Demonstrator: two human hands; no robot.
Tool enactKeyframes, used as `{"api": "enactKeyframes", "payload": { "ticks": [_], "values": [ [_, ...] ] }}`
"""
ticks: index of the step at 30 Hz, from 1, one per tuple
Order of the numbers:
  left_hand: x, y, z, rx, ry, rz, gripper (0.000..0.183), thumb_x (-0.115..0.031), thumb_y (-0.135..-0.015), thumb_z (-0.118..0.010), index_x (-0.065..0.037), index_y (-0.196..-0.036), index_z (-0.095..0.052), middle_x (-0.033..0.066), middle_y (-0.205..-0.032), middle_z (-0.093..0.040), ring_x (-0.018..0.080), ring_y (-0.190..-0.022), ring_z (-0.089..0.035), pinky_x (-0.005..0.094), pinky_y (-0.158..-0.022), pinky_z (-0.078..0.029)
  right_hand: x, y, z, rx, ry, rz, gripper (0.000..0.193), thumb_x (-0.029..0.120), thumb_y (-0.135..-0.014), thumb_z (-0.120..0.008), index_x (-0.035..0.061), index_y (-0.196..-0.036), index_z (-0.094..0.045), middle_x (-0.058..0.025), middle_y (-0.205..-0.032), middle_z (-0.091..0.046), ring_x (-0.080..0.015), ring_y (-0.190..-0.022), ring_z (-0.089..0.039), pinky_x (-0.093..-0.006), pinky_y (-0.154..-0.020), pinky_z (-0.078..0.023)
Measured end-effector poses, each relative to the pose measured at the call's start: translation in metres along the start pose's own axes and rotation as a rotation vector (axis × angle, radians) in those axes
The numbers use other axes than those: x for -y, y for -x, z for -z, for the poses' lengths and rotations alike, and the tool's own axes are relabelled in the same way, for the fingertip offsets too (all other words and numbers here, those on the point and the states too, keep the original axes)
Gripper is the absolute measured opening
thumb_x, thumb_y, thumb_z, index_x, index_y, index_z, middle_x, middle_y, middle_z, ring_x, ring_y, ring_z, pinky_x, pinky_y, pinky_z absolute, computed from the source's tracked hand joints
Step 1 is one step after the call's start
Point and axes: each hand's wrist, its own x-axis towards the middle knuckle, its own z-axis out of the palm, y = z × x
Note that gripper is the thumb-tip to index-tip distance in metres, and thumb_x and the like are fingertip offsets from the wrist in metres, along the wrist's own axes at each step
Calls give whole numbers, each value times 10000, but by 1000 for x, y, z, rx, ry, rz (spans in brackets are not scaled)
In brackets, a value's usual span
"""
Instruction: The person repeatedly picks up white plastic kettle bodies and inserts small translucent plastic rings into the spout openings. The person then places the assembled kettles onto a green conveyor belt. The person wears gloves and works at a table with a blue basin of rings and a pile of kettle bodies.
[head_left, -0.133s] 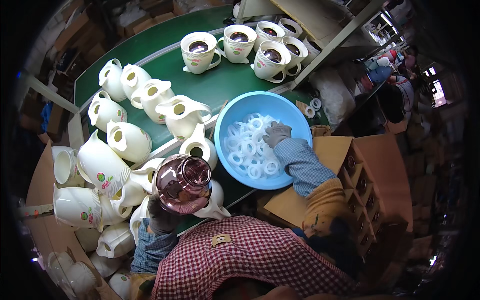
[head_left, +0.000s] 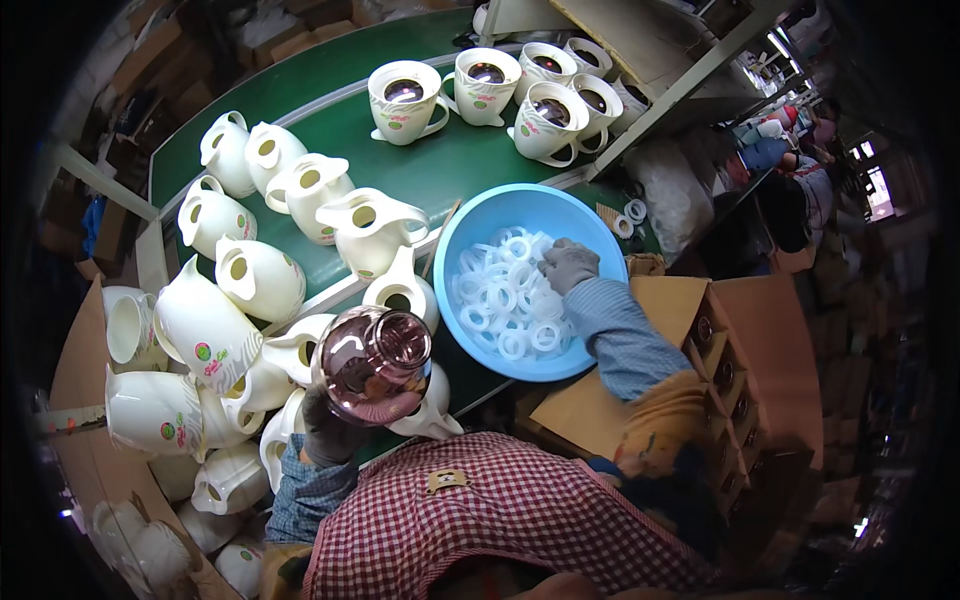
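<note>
In the head view, the printing comes first: several glossy white jugs (head_left: 205,325) carry small pinkish-red script beside a round pink-and-green emblem, with pale grey wavy streaks. The letters are tiny and slanted. A small tan cartoon patch (head_left: 447,482) sits on the red-and-white checked apron (head_left: 420,515).

The left hand (head_left: 335,430), grey-gloved, is wrapped around the lower side of a glass bulb (head_left: 365,375), with its fingers partly hidden beneath. The bulb is smooth, rounded and mirror-like, dark purplish-brown, and its short round neck tilts up toward the right. It is held above the near edge of the green table (head_left: 450,165), just beside the pale blue basin (head_left: 590,220) and over some of the jugs.

The right hand (head_left: 568,266), also grey-gloved, is inside the basin with its fingers curled down at the heap of rings (head_left: 500,295); whether it grips one cannot be told. The rings are translucent, whitish and round, and look rubbery.

The jugs on the left lie or lean with open round holes showing, and have curved handles and pointed spouts. At the far side, upended jugs (head_left: 400,118) hold dark shiny glass in their round openings. On the right, a brown cardboard carton (head_left: 670,305) is divided into cells containing dark glass.
</note>
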Motion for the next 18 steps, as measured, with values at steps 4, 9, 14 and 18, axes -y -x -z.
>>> {"api": "enactKeyframes", "payload": {
  "ticks": [4,9,14,18],
  "values": [
    [1,-1,3,-27,10,47,832,-495,-929,-622,-53,-1560,-307,197,-1513,-473,353,-1372,-508,515,-1166,-415,19,43,35,-10,-764,325,354,313,-1008,-636,48,-1233,-698,-99,-1266,-667,-243,-1159,-629,-382,-1015,-478],
    [8,-17,7,13,-1,64,792,-501,-951,-617,-49,-1544,-349,174,-1516,-481,313,-1383,-501,482,-1188,-377,82,128,61,-372,-944,833,331,206,-1008,-660,29,-1288,-665,-171,-1248,-682,-278,-1149,-660,-374,-996,-517],
    [9,-9,18,48,39,83,745,-458,-963,-626,-49,-1530,-370,156,-1493,-508,306,-1362,-519,480,-1172,-396,114,167,67,-460,-811,973,360,154,-974,-680,6,-1300,-648,-252,-1267,-656,-380,-1157,-671,-422,-982,-544],
    [13,-6,13,3,-54,30,870,-564,-918,-635,-31,-1543,-350,177,-1521,-476,309,-1375,-508,480,-1188,-379,121,179,65,-531,-679,1058,421,141,-931,-718,-23,-1308,-625,-279,-1269,-640,-421,-1153,-668,-438,-958,-560]
  ]
}}
